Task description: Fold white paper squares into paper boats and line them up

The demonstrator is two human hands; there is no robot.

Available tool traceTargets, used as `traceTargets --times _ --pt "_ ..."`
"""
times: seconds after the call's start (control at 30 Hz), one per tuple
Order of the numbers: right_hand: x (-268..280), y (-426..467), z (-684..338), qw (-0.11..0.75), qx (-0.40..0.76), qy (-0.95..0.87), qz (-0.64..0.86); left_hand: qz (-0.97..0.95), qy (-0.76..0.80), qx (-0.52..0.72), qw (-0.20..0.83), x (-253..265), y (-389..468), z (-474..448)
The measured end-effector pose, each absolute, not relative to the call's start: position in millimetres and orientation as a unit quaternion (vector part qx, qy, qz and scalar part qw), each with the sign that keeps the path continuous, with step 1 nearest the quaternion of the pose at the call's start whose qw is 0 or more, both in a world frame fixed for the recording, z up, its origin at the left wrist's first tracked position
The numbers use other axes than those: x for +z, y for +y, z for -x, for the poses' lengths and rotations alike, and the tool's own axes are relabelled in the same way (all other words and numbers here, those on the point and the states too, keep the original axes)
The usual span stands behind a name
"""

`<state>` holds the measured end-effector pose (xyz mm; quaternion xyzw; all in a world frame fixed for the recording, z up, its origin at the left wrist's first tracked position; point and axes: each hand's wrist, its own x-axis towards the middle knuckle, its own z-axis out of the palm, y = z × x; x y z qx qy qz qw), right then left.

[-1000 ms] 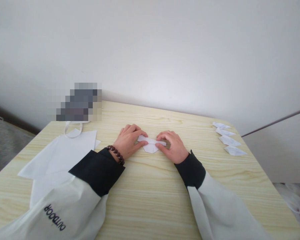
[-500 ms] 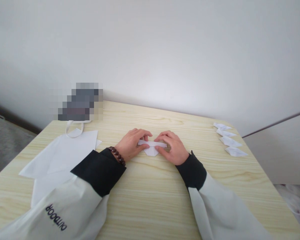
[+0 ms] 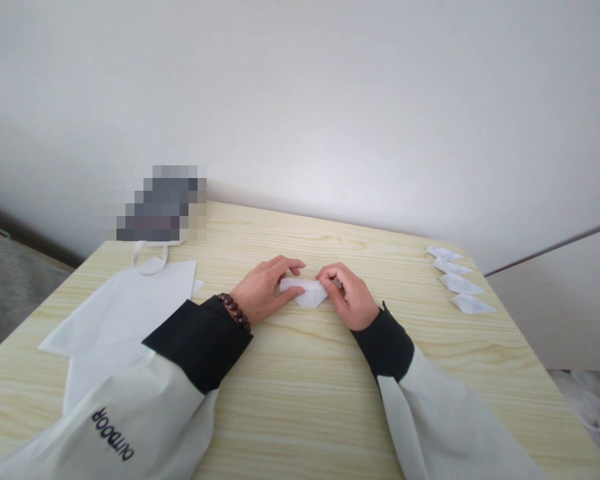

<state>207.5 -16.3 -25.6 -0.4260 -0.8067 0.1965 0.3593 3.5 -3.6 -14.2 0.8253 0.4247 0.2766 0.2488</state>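
A small white folded paper is between my hands above the middle of the table. My left hand, with a dark bead bracelet at the wrist, grips its left end; the thumb lies along the front and the index finger arches above. At the other end, the thumb and bent index finger of my right hand pinch the paper's right corner. The paper's lower edge tapers, with crease lines on its face. What the fingers behind it do is hidden.
White paper sheets overlap on the left of the wood-grain table. Behind them is a pixelated dark object with a white loop handle. Several pointed folded paper pieces line the right side. A white wall backs the table.
The thin upper strip of the paper now looks taller and less flattened. My right thumb and fingers have drawn together at its right corner; my left thumb has slid slightly to the right.
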Motion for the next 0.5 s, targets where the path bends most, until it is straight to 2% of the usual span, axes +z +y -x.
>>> traceTargets --times 0.37,0.5 --pt "-25.1 -19.0 -205.4 0.393 0.278 -0.725 0.493 -0.733 0.475 0.326 0.361 -16.2 -2.5 -3.3" --pt "-23.3 -19.1 -207.0 0.433 0.199 -0.739 0.475 -0.718 0.477 0.369 0.348 -13.3 -2.3 -3.3"
